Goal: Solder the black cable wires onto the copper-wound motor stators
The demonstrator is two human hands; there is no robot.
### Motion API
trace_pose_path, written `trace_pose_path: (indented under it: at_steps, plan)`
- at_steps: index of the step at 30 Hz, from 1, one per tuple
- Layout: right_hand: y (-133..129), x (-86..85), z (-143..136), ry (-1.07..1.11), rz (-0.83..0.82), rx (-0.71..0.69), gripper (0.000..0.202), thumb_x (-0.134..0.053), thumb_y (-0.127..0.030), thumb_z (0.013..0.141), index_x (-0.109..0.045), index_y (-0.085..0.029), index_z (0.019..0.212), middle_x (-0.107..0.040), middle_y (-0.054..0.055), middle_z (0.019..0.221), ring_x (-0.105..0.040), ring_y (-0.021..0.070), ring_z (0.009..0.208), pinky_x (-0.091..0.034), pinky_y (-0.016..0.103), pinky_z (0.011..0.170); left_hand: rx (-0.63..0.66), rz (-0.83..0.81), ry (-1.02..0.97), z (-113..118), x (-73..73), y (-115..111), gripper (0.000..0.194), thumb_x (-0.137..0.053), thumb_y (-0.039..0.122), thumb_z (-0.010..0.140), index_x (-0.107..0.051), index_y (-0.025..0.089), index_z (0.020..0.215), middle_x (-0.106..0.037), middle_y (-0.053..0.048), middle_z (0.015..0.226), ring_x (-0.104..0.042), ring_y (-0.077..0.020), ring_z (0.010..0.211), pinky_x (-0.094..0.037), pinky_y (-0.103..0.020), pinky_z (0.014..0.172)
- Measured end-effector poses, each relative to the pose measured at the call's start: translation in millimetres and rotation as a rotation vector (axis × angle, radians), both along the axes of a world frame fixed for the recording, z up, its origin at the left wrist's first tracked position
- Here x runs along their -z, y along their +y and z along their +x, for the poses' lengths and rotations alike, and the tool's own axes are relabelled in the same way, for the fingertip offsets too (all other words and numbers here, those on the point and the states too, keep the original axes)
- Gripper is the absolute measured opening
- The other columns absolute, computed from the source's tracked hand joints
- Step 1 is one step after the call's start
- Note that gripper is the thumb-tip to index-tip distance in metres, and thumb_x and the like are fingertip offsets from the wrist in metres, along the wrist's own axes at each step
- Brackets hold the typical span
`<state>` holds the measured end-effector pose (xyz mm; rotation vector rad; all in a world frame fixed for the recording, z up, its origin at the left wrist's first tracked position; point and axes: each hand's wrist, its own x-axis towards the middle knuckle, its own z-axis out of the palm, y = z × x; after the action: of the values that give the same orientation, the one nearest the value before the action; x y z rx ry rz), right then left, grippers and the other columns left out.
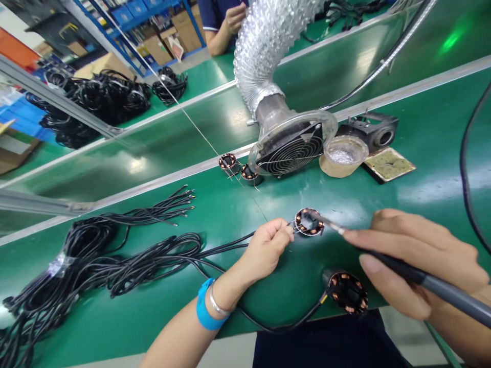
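My left hand is closed in a pinch on the end of a black cable, beside the wires of a small copper-wound stator. A soldering iron with a dark grey handle lies in my right hand, gripped like a pen. Its tip reaches the far right side of the stator's ring; whether it touches cannot be made out. Nearer the table's front edge, below my right hand, another stator has a cable joined to it.
Bundled black cables cover the left of the green table. Behind my hands stand two stators, a fume extractor fan with a foil duct, a round tub, an iron holder and a sponge tray. A co-worker's hand shows beyond.
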<state>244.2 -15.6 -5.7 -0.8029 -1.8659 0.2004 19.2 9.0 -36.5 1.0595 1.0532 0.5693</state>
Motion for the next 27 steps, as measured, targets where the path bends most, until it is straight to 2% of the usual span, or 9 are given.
trace_pose_path:
  at_steps: [2, 4, 6, 8, 10, 13, 15, 19, 27]
  plan:
    - [10, 4.1, 10, -0.045, 0.099, 0.236, 0.04, -0.065, -0.01, 0.085, -0.071, -0.022, 0.122, -0.067, 0.006, 0.084, -0.06, 0.0187, 0.068, -0.049, 0.035, 0.064, -0.003, -0.006, -0.001, 0, 0.1, -1, 0.037, -0.058, 0.051, 0.087, -0.047, 0.02, 0.071, -0.028, 0.011, 0.052, -0.019, -0.0062, 0.047, -0.017, -0.022, 0.047]
    - [21, 10.1, 22, -0.167, 0.062, 0.468, 0.037, -0.067, -0.017, 0.089, -0.069, -0.024, 0.126, -0.071, 0.008, 0.094, -0.065, 0.0222, 0.078, -0.051, 0.036, 0.072, -0.005, -0.012, -0.001, 0, -0.1, -1, 0.038, -0.059, 0.052, 0.087, -0.048, 0.02, 0.072, -0.028, 0.011, 0.052, -0.019, -0.0061, 0.047, -0.017, -0.022, 0.047]
    - [30, 16.1, 34, -0.361, -0.046, 0.515, 0.03, -0.061, -0.025, 0.096, -0.067, -0.022, 0.125, -0.071, 0.007, 0.084, -0.065, 0.0209, 0.068, -0.048, 0.032, 0.061, -0.007, -0.021, -0.004, 0, -0.7, -1, 0.039, -0.06, 0.054, 0.086, -0.048, 0.02, 0.072, -0.028, 0.011, 0.052, -0.019, -0.0059, 0.046, -0.016, -0.022, 0.046]
    - [35, 19.3, 40, -0.508, -0.152, 0.436, 0.025, -0.055, -0.029, 0.101, -0.067, -0.019, 0.12, -0.065, 0.001, 0.066, -0.057, 0.0158, 0.049, -0.038, 0.028, 0.046, -0.014, -0.034, -0.009, 1, -1.7, -1, 0.04, -0.061, 0.055, 0.084, -0.048, 0.02, 0.071, -0.028, 0.011, 0.051, -0.019, -0.0058, 0.046, -0.016, -0.022, 0.046]
    - [35, 18.7, 38, -0.465, -0.176, 0.392, 0.02, -0.053, -0.028, 0.102, -0.066, -0.019, 0.115, -0.06, -0.003, 0.06, -0.051, 0.0113, 0.041, -0.036, 0.025, 0.043, -0.02, -0.047, -0.018, 1, -2.9, 0, 0.042, -0.063, 0.057, 0.083, -0.048, 0.02, 0.071, -0.028, 0.011, 0.051, -0.02, -0.0056, 0.046, -0.016, -0.022, 0.046]
    - [30, 15.5, 20, -0.254, -0.16, 0.32, 0.013, -0.059, -0.02, 0.099, -0.063, -0.02, 0.111, -0.069, 0.0, 0.078, -0.062, 0.01, 0.056, -0.047, 0.019, 0.055, -0.018, -0.067, -0.047, 1, -4.1, 0, 0.045, -0.064, 0.061, 0.081, -0.049, 0.019, 0.072, -0.03, 0.011, 0.051, -0.02, -0.0053, 0.045, -0.016, -0.022, 0.046]
    - [26, 15.7, 4, -0.167, -0.17, 0.168, 0.013, -0.065, -0.02, 0.094, -0.062, -0.021, 0.107, -0.07, 0.002, 0.089, -0.066, 0.0119, 0.067, -0.052, 0.02, 0.062, -0.016, -0.071, -0.065, 0, -4.3, 1, 0.047, -0.064, 0.063, 0.081, -0.049, 0.019, 0.073, -0.03, 0.011, 0.051, -0.02, -0.0053, 0.045, -0.015, -0.022, 0.045]
    - [24, 19.8, -16, -0.109, -0.22, -0.082, 0.018, -0.065, -0.016, 0.091, -0.058, -0.021, 0.107, -0.068, 0.001, 0.088, -0.065, 0.0147, 0.073, -0.055, 0.026, 0.068, -0.018, -0.05, -0.06, -1, -3.7, 0, 0.047, -0.064, 0.064, 0.082, -0.049, 0.019, 0.074, -0.029, 0.012, 0.051, -0.019, -0.0054, 0.045, -0.015, -0.022, 0.045]
    - [8, 4.2, -7, -0.08, -0.09, -0.069, 0.04, -0.058, -0.013, 0.09, -0.064, -0.021, 0.129, -0.066, 0.002, 0.078, -0.061, 0.0163, 0.063, -0.051, 0.03, 0.057, -0.014, -0.006, -0.018, -1, -0.4, -1, 0.045, -0.062, 0.061, 0.085, -0.05, 0.019, 0.074, -0.03, 0.01, 0.053, -0.022, -0.0071, 0.049, -0.018, -0.022, 0.048]
